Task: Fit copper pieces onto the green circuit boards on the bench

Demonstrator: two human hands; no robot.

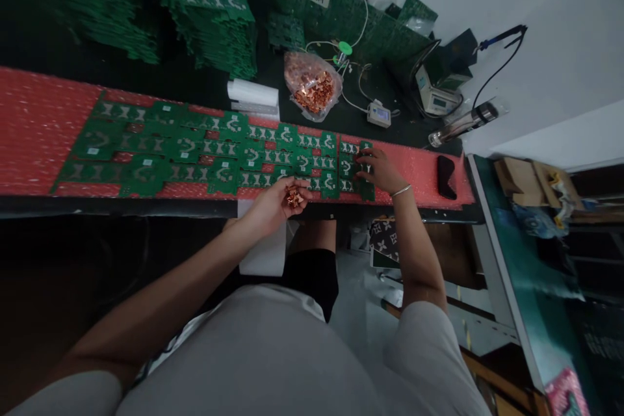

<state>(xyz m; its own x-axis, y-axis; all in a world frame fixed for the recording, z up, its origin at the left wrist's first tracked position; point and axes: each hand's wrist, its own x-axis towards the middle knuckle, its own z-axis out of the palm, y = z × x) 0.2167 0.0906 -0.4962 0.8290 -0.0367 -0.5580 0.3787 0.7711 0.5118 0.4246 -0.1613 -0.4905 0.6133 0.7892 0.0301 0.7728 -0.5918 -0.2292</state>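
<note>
My left hand point(283, 204) is cupped palm up at the front edge of the bench, its fingers curled round a small pile of copper pieces point(294, 197). My right hand point(383, 170), with a bangle at the wrist, reaches over the rightmost green circuit board panel point(348, 167). Its fingers are spread and bent, with the tips at the panel's right part; whether a small piece is under them I cannot make out. More green circuit board panels point(263, 155) lie in a row to the left on red bubble wrap point(414, 172).
Tall stacks of circuit boards point(209, 19) stand at the back left. Behind the row are a white foam roll point(253, 92), a bag of copper pieces point(314, 88) and a small device with a screen point(379, 114). A dark phone-like object point(446, 177) lies at the right end.
</note>
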